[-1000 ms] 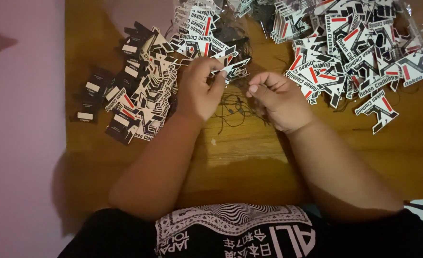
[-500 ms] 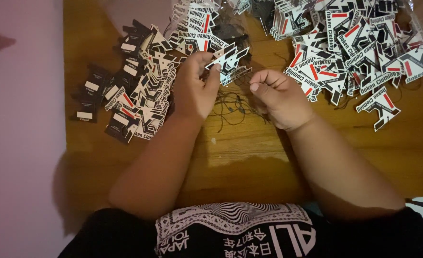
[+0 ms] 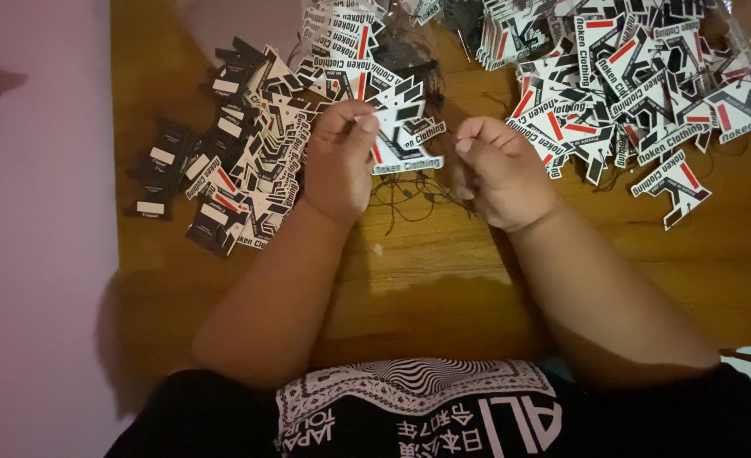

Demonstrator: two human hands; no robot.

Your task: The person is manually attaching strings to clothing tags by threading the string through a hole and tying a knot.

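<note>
At the bottom of the frame I see a black shirt (image 3: 409,416) with a white pattern, and from it two bare forearms go up over the wooden table (image 3: 443,280).

In the middle, a little above the centre, the left hand (image 3: 339,161) holds a tag (image 3: 405,136), white, black and red in an angular shape. The thumb and the fingers are pressed together on the left edge of the tag, so it is clamped there and stands a little over the table. The right hand (image 3: 494,174) is just beside it, to the right. Its fingers are curled together almost like a fist; I think they pinch a thin black string (image 3: 409,197), but I cannot tell this for sure, because the string is too fine. More loose string lies on the table under both hands.

I judge some risks here. The loose strings below are tangled, so a pull can drag other strings with it. The grip on the tag is only at the edge, so the tag can turn or slip out.

Further up, one pile of tags (image 3: 240,178) lies at the upper left, and a bigger pile (image 3: 630,85) at the upper right. Both are near the hands. A wide move of an elbow or wrist can push the piles together and mix them.
</note>
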